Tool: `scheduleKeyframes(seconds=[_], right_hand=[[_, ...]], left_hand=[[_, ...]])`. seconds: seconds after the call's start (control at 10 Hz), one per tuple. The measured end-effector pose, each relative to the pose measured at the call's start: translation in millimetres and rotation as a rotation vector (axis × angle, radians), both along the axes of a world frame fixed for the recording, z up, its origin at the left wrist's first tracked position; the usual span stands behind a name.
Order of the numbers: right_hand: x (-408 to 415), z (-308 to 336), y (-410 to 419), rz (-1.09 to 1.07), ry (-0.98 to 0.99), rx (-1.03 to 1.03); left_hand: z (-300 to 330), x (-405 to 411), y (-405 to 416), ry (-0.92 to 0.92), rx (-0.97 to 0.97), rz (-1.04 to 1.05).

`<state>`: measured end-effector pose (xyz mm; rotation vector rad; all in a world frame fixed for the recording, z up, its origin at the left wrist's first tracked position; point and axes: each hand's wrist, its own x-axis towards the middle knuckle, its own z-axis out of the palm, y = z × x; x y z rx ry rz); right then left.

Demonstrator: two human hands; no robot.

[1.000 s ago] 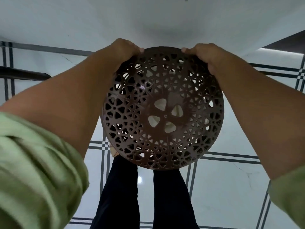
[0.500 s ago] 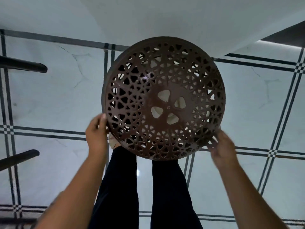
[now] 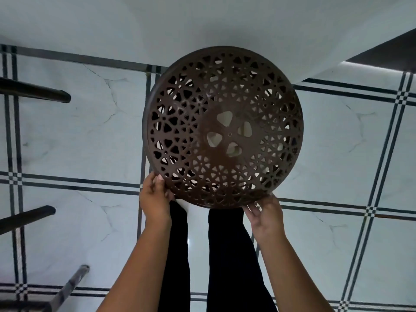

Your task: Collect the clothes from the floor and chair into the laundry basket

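The left hand (image 3: 154, 200) grips the near-left rim of the brown laundry basket (image 3: 222, 127), fingers curled on its edge. The right hand (image 3: 265, 216) meets the near-right rim with fingers spread; how firm its hold is cannot be told. The basket hangs just beyond both hands, above the black-trousered legs (image 3: 227, 255) and the white tiled floor (image 3: 78, 140). Dark chair legs (image 3: 33, 93) jut in at the left.
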<state>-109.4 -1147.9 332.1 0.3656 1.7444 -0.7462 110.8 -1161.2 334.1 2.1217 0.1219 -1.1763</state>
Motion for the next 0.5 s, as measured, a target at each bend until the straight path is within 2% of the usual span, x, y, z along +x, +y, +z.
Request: scheduleKeyframes(seconds=[0.3, 0.5], right_hand=[[9.8, 4.3, -14.8, 0.12, -0.082, -0.011], [12.1, 13.0, -22.2, 0.266, -0.051, 0.083]], left_hand=[[-8.9, 35.2, -35.5, 0.01, -0.064, -0.119], [-0.7, 40.2, -42.0, 0.095, 0.062, -0.166]])
